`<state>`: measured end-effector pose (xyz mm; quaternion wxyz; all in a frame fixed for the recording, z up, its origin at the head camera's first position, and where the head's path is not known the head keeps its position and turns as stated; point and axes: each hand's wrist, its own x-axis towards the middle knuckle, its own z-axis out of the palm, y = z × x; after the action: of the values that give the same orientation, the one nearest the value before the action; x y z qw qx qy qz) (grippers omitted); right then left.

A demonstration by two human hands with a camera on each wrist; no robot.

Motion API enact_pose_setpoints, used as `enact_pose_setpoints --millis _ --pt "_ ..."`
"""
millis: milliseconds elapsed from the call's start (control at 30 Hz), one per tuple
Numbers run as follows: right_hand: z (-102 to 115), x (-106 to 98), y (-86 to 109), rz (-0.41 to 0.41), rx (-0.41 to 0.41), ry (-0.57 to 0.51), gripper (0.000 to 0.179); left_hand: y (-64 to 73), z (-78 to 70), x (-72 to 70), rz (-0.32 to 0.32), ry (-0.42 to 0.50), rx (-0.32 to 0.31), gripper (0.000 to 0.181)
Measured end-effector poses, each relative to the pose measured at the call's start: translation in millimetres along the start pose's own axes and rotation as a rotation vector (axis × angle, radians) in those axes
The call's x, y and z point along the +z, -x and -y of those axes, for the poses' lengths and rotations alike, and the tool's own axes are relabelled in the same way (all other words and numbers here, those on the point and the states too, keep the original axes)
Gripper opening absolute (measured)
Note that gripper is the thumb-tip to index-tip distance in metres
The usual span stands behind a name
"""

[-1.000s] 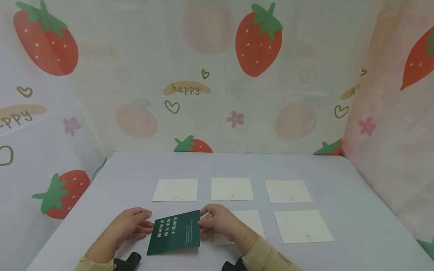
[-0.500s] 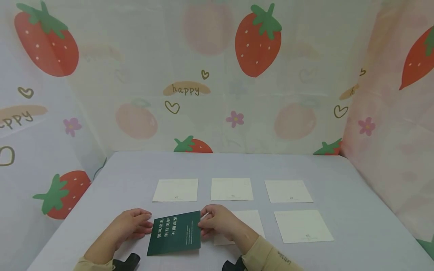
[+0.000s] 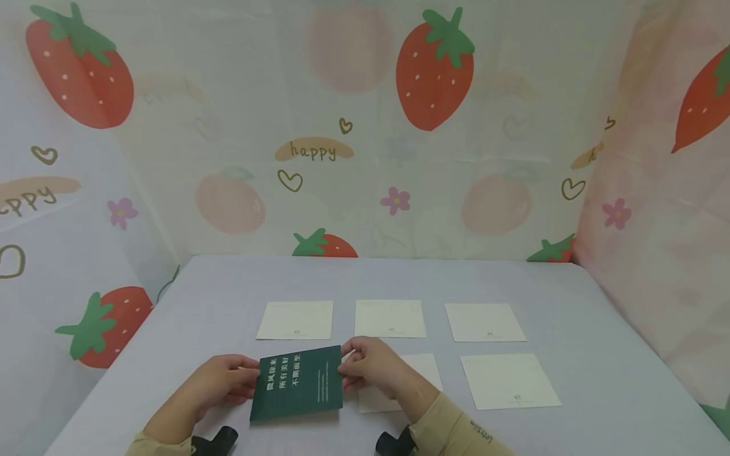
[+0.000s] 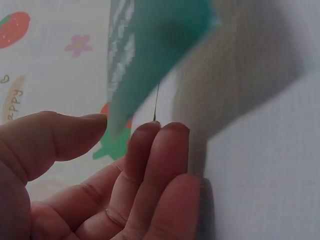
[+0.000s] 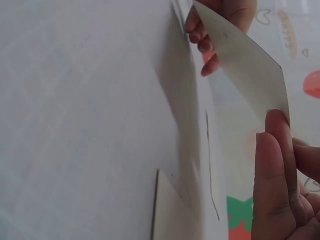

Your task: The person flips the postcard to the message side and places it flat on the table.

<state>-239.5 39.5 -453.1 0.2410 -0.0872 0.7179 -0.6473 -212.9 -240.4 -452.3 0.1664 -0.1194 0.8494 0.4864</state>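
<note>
A dark green card [image 3: 299, 384] with white Chinese characters is held tilted up off the table, its green face toward the head camera. My right hand [image 3: 373, 367] pinches its right edge between thumb and fingers. In the right wrist view, the fingers [image 5: 272, 165] lie against the card's pale back [image 5: 250, 65]. At the opposite edge, my left hand [image 3: 219, 383] stays close, its fingers loosely bent. In the left wrist view, the card's blurred green corner [image 4: 155, 50] comes down between the thumb [image 4: 75, 135] and the other fingers, with gaps around it.
On the white table [image 3: 217, 285] lie several pale cards: a back row with a left card [image 3: 294, 320], a middle card [image 3: 390, 318] and a right card [image 3: 486, 322]. In front are one card [image 3: 511, 381] and another [image 3: 422, 367] partly hidden by my right hand. Strawberry-print cloth [image 3: 365, 158] stands behind.
Over the last half second the green card has risen slightly and shifted a little right with my right hand. My left hand's fingers have come closer to its left edge.
</note>
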Motion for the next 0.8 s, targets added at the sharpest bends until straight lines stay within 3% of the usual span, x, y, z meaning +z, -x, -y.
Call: enact_pose_setpoints --millis 167,533,800 --pt "3.4 -1.6 1.0 -0.008 -0.008 -0.005 0.017 -1.5 -1.5 2.2 0.001 0.002 0.020 0.025" --pt "4.1 -2.9 1.0 -0.013 0.007 0.001 0.012 -1.9 -3.4 2.8 -0.011 0.043 -0.002 0.011" --pt "5.8 -3.4 0.2 -0.026 -0.010 0.046 0.003 -3.6 -4.3 -2.5 -0.046 0.040 0.050 0.012"
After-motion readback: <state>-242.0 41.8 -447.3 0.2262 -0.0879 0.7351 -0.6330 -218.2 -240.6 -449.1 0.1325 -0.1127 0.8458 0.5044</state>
